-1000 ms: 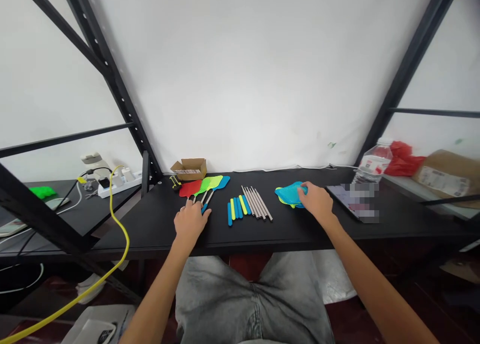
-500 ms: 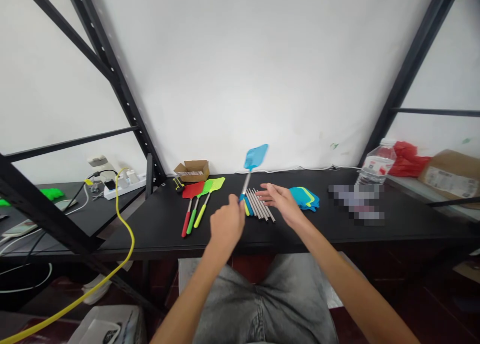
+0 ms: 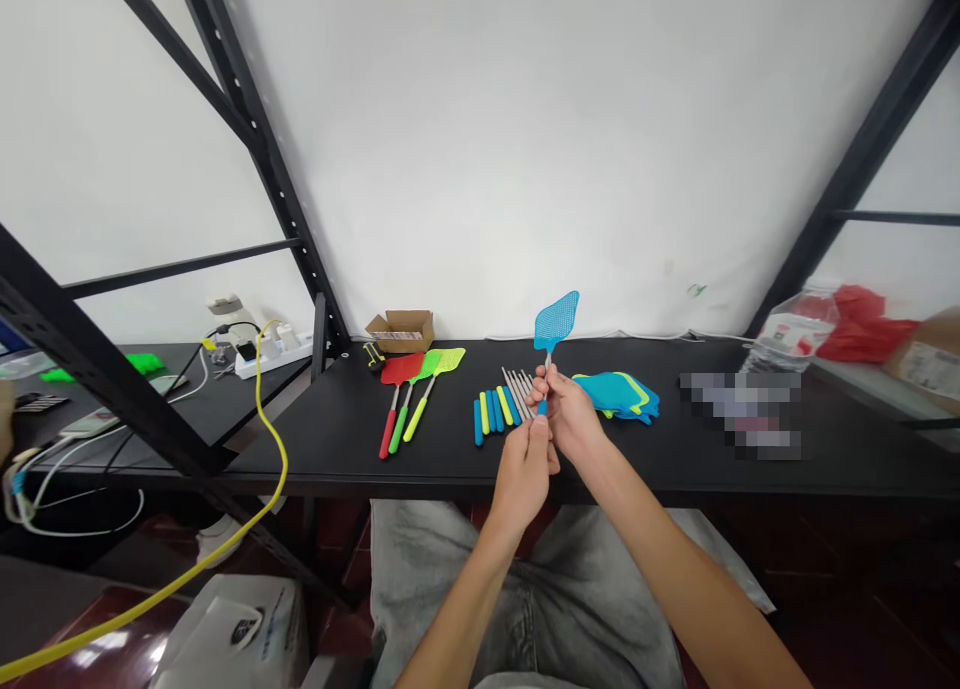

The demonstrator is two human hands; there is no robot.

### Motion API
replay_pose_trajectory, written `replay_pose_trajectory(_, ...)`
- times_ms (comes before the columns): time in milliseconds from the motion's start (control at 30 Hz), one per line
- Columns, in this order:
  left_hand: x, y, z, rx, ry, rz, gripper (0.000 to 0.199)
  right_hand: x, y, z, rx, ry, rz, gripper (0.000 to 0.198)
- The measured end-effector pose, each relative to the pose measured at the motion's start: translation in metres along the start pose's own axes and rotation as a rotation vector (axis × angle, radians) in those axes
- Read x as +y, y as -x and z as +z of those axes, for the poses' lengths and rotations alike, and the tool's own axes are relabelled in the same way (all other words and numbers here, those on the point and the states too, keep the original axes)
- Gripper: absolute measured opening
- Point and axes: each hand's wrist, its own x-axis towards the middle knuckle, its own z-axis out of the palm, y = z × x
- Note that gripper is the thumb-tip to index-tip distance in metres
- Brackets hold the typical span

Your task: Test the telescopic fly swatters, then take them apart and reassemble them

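A blue fly swatter (image 3: 556, 321) stands upright between my hands above the black table. My left hand (image 3: 525, 469) is closed around its blue handle, at the lower end. Just above, my right hand (image 3: 566, 409) pinches the metal rod near the swatter head. Behind my fingers lie several bare metal rods (image 3: 517, 384), partly hidden. Left of them is a row of blue and yellow handles (image 3: 491, 412). To the right rests a pile of blue and yellow swatter heads (image 3: 619, 396). Red, green and yellow fly swatters (image 3: 405, 399) lie farther left.
A small open cardboard box (image 3: 405, 331) stands at the back left. On the right are a plastic bottle (image 3: 796, 329) and a red bag (image 3: 862, 324). A yellow cable (image 3: 279, 449) hangs past the left metal frame post (image 3: 277, 189). A power strip (image 3: 274, 357) sits beyond that post.
My right hand has closed on the swatter's rod, where it was open and apart before. The swatter is now more upright. The view has shifted, and the row of handles shows fully.
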Motion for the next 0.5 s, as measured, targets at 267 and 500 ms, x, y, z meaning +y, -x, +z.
replay_pose_trajectory(267, 0.022, 0.019, -0.009, -0.053, 0.687, -0.246, 0.048, 0.015, 0.001, 0.025, -0.084, 0.100, -0.006, 0.024)
replay_pose_trajectory(500, 0.008, 0.064, -0.044, -0.102, 0.277, -0.262, 0.047, -0.046, -0.024, 0.009, -0.025, 0.127, -0.191, 0.025)
